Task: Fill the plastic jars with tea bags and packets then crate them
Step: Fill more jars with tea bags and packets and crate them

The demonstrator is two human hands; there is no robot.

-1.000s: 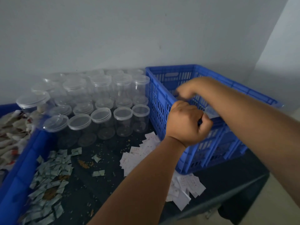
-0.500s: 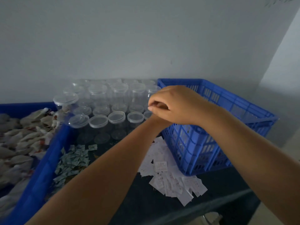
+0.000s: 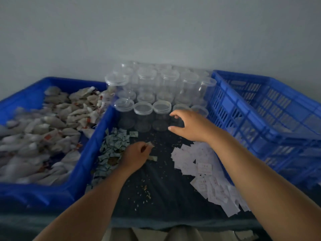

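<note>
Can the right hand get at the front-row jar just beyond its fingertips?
Probably yes. The right hand is open, fingers spread toward the jar, which stands in the front row with nothing before it. Neighbouring jars crowd its sides, so the grip may be tight.

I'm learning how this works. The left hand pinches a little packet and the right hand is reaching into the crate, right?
Not quite. The left hand does pinch a packet, but the right hand reaches, open, for a front-row jar, not into the crate beside it. The head view shows it.
</note>
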